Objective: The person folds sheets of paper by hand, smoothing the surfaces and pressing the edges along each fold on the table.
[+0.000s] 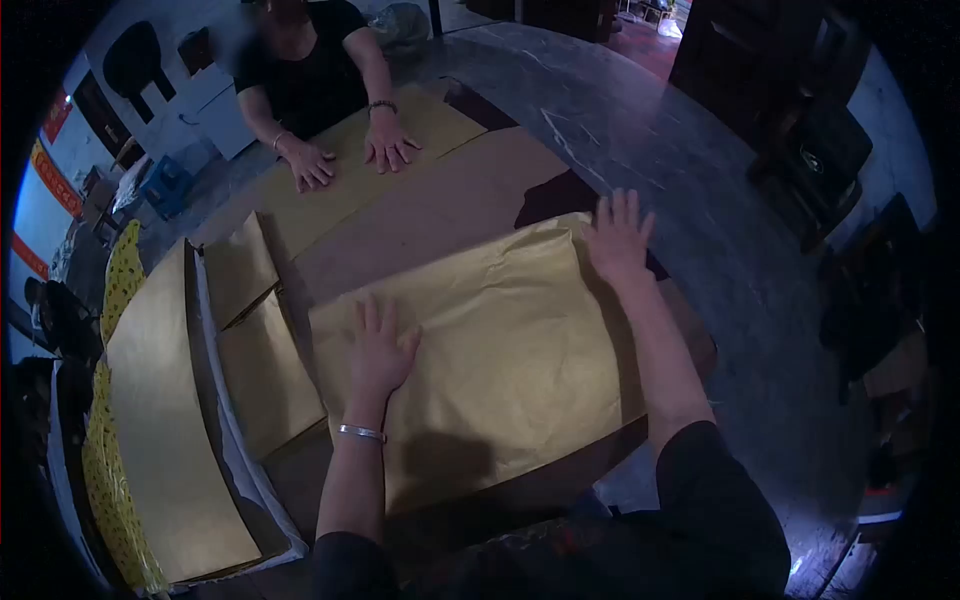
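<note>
A large, creased gold paper sheet [490,350] lies in front of me on brown board or paper. My left hand [382,350], with a silver bracelet at its wrist, rests with fingers apart over the sheet's left part. At the sheet's far right corner is my right hand [618,242], fingers spread and palm down, partly past the edge. Both hands hold nothing. Left of the sheet are smaller folded gold pieces [265,370]. Beside them a stack of long gold sheets [160,400] lies on a pale wrapper.
Across the table a person [305,75] has both hands flat on another gold sheet [345,165]. Yellow patterned cloth or plastic [122,280] hangs at the table's left edge. A blue stool [167,187] stands at the far left, and a dark chair [820,165] at the right.
</note>
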`<act>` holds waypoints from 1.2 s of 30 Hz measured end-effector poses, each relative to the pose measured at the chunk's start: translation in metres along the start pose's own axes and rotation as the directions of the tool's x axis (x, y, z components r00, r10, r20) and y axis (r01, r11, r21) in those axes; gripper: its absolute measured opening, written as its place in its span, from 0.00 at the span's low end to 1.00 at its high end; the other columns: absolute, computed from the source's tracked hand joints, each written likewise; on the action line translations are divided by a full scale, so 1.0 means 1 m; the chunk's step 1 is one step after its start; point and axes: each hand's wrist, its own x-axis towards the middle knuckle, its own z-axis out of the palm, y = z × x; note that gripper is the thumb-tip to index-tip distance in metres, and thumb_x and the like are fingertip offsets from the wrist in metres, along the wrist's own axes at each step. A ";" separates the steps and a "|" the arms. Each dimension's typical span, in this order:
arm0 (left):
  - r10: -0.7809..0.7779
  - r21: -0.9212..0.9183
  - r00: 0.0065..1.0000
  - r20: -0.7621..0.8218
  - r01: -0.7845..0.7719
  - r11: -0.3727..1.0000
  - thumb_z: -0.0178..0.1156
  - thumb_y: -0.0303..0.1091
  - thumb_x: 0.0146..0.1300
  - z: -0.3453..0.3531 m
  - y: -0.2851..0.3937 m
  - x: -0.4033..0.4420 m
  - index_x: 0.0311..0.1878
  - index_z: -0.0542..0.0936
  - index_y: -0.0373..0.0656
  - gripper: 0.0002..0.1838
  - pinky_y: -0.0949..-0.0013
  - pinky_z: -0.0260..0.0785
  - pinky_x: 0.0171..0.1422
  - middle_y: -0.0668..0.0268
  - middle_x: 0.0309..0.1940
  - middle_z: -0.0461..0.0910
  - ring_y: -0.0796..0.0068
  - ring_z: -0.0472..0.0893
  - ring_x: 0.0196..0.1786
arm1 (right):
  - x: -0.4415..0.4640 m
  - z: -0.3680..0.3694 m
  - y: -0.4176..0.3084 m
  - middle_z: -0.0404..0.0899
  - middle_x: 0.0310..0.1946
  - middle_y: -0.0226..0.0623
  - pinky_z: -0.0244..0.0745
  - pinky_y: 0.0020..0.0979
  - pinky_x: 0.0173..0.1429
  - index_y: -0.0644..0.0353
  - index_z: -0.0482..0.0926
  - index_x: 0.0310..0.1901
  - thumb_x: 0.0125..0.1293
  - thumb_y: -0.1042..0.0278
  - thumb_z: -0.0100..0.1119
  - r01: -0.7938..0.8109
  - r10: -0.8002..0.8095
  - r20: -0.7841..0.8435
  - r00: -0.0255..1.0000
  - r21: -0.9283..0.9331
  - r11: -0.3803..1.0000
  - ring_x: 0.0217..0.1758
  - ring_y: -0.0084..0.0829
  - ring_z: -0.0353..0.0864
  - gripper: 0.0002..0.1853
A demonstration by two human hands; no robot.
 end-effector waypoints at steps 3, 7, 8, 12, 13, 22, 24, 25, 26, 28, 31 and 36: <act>0.006 0.008 1.000 -0.013 -0.006 1.000 0.48 0.61 0.69 0.005 -0.002 0.000 0.75 0.61 0.50 0.37 0.31 0.44 0.75 0.53 0.78 0.50 0.48 0.47 0.80 | -0.028 -0.031 -0.091 0.49 0.77 0.49 0.38 0.63 0.78 0.59 0.62 0.72 0.74 0.44 0.41 0.404 -0.416 0.123 0.901 0.113 0.908 0.82 0.50 0.38 0.33; 0.012 0.014 1.000 0.002 -0.012 1.000 0.50 0.61 0.68 0.003 -0.002 0.003 0.75 0.62 0.49 0.38 0.32 0.45 0.76 0.52 0.78 0.50 0.47 0.47 0.80 | -0.066 -0.009 -0.145 0.50 0.77 0.47 0.38 0.58 0.80 0.55 0.63 0.71 0.74 0.45 0.41 0.660 -0.755 0.138 0.641 0.404 0.634 0.82 0.48 0.41 0.31; 0.014 0.019 1.000 -0.003 -0.014 1.000 0.50 0.60 0.68 0.003 -0.003 0.003 0.75 0.62 0.48 0.38 0.33 0.45 0.76 0.52 0.78 0.50 0.46 0.47 0.80 | -0.067 -0.001 -0.147 0.52 0.76 0.47 0.39 0.58 0.80 0.53 0.64 0.71 0.73 0.44 0.41 0.671 -0.789 0.106 0.605 0.465 0.577 0.82 0.48 0.42 0.31; 0.017 0.020 1.000 0.006 -0.017 1.000 0.50 0.59 0.68 0.001 0.000 0.002 0.75 0.62 0.48 0.37 0.32 0.45 0.75 0.52 0.78 0.51 0.45 0.48 0.80 | -0.019 0.011 -0.058 0.57 0.74 0.45 0.41 0.63 0.78 0.54 0.67 0.68 0.75 0.49 0.39 0.378 -0.413 0.102 0.905 0.252 0.891 0.80 0.48 0.48 0.27; 0.014 0.007 1.000 -0.006 -0.014 1.000 0.49 0.59 0.69 0.002 0.000 0.001 0.75 0.62 0.48 0.37 0.32 0.45 0.76 0.53 0.78 0.51 0.46 0.47 0.80 | -0.006 0.004 -0.022 0.58 0.73 0.44 0.42 0.64 0.77 0.54 0.67 0.68 0.75 0.50 0.39 0.265 -0.290 0.095 0.952 0.213 0.940 0.79 0.48 0.49 0.26; -0.001 0.023 1.000 0.024 0.001 1.000 0.48 0.60 0.69 -0.002 0.003 0.002 0.76 0.60 0.51 0.37 0.32 0.44 0.75 0.52 0.78 0.51 0.46 0.46 0.80 | 0.047 0.015 0.067 0.63 0.73 0.41 0.49 0.47 0.80 0.46 0.66 0.71 0.63 0.46 0.63 0.173 -0.260 0.187 0.947 0.385 0.906 0.79 0.46 0.52 0.36; 0.006 0.033 0.999 0.033 -0.007 0.999 0.49 0.60 0.69 0.000 0.001 0.003 0.76 0.60 0.50 0.38 0.32 0.45 0.75 0.51 0.78 0.51 0.47 0.46 0.81 | 0.056 0.027 0.061 0.70 0.68 0.42 0.55 0.41 0.78 0.48 0.70 0.69 0.61 0.56 0.67 0.281 -0.350 0.052 0.935 0.495 0.822 0.74 0.46 0.63 0.34; 0.002 0.042 0.999 0.033 -0.003 0.999 0.49 0.60 0.69 0.000 0.000 0.004 0.76 0.60 0.50 0.38 0.32 0.45 0.75 0.51 0.78 0.51 0.47 0.46 0.81 | 0.060 0.032 0.061 0.70 0.68 0.42 0.55 0.41 0.78 0.48 0.70 0.69 0.61 0.56 0.67 0.281 -0.352 0.050 0.935 0.503 0.817 0.74 0.46 0.63 0.34; 0.002 0.039 0.999 0.037 -0.003 0.999 0.49 0.60 0.69 -0.001 0.001 0.004 0.76 0.60 0.50 0.38 0.32 0.45 0.75 0.51 0.78 0.52 0.47 0.46 0.80 | 0.063 0.035 0.062 0.74 0.63 0.43 0.62 0.41 0.73 0.50 0.74 0.64 0.60 0.59 0.66 0.362 -0.396 -0.061 0.916 0.550 0.753 0.69 0.46 0.68 0.29; -0.008 0.039 0.999 0.046 0.006 0.999 0.49 0.61 0.68 -0.001 0.001 0.004 0.76 0.60 0.49 0.38 0.32 0.46 0.74 0.51 0.78 0.52 0.47 0.46 0.80 | 0.070 0.041 0.060 0.79 0.58 0.43 0.68 0.41 0.68 0.52 0.78 0.60 0.60 0.62 0.65 0.444 -0.434 -0.170 0.885 0.589 0.675 0.63 0.45 0.74 0.24; 0.010 0.062 0.999 0.041 -0.012 0.998 0.50 0.60 0.68 0.001 -0.001 0.005 0.76 0.61 0.49 0.39 0.33 0.47 0.75 0.52 0.78 0.51 0.46 0.47 0.80 | 0.077 0.044 0.055 0.83 0.46 0.41 0.77 0.38 0.54 0.56 0.83 0.49 0.58 0.69 0.63 0.454 -0.478 -0.166 0.863 0.670 0.587 0.51 0.42 0.82 0.15; -0.004 0.029 0.999 0.043 0.003 1.000 0.54 0.57 0.66 -0.002 0.004 0.006 0.75 0.61 0.49 0.38 0.32 0.47 0.74 0.53 0.79 0.49 0.45 0.48 0.80 | 0.085 0.040 0.052 0.83 0.37 0.38 0.77 0.37 0.46 0.60 0.81 0.39 0.57 0.71 0.62 0.571 -0.563 -0.257 0.786 0.652 0.499 0.42 0.41 0.83 0.08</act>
